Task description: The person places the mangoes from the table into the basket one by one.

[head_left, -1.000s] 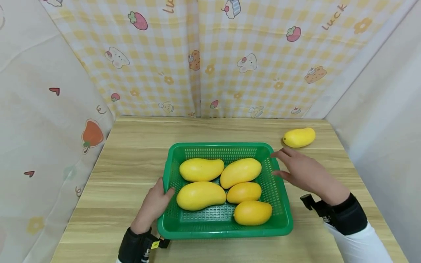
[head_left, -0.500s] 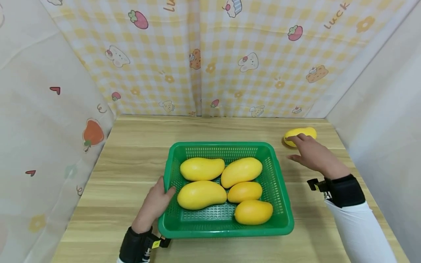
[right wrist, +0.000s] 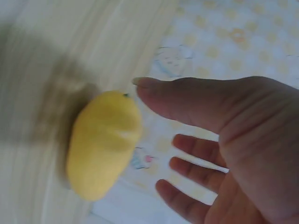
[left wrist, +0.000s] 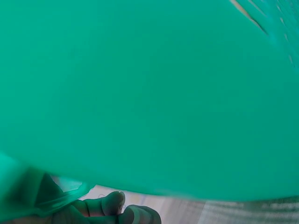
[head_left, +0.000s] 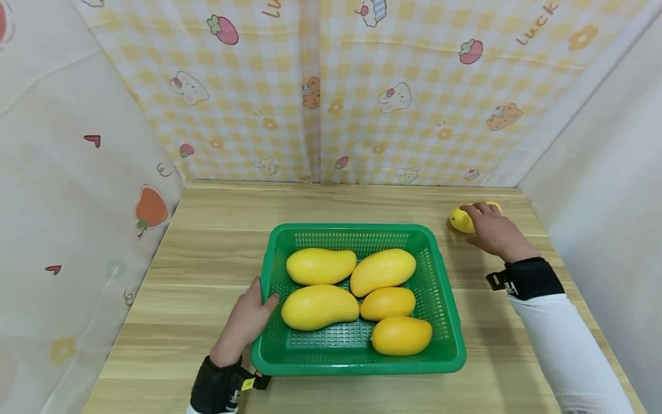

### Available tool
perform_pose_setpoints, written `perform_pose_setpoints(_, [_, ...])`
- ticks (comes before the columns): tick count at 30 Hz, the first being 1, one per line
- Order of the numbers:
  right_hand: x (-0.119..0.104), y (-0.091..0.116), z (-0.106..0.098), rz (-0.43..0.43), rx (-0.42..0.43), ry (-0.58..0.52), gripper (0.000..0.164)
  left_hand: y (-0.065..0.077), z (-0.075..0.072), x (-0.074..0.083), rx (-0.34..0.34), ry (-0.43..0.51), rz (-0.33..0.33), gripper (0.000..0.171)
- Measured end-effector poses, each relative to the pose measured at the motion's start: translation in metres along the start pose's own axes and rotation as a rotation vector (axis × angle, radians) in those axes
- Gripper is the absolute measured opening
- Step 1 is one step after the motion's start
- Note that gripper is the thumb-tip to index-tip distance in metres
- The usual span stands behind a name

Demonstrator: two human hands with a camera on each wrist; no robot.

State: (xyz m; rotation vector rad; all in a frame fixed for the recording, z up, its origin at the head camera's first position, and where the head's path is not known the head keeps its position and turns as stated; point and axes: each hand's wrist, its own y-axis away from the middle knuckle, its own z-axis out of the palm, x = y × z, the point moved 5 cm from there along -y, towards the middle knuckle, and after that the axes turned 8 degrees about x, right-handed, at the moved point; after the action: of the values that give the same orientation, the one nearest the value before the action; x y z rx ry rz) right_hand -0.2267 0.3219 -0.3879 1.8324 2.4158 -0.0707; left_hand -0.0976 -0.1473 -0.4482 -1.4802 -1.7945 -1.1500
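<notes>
My left hand [head_left: 244,322] grips the left rim of a green plastic basket [head_left: 357,368], thumb over the edge. In the left wrist view the basket wall [left wrist: 149,98] fills most of the picture, with curled fingertips [left wrist: 112,204] at the bottom. Several yellow mangoes lie in the basket, among them a large mango [head_left: 319,307] and a smaller orange-tinted mango [head_left: 388,303]. One more mango [head_left: 459,221] lies on the table at the back right, partly covered by my right hand [head_left: 499,234]. In the right wrist view this hand's fingers are spread beside that mango [right wrist: 103,145], apparently apart from it.
A light wood-grain table [head_left: 207,230] carries the basket. A yellow checked curtain [head_left: 233,103] hangs along the table's back edge. White cloth walls stand at the left [head_left: 77,201] and the right [head_left: 595,172].
My right hand has moved from beside the basket's right rim, away and to the right, over the loose mango. The left hand and the basket hold their place.
</notes>
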Motion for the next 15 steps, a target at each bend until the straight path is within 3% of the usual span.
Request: perform_pose_setpoints(15, [0.033,-0.021,0.026,0.008,-0.033,0.04,0.074,0.0,0.001,0.002,0.003,-0.008,0.003,0.04])
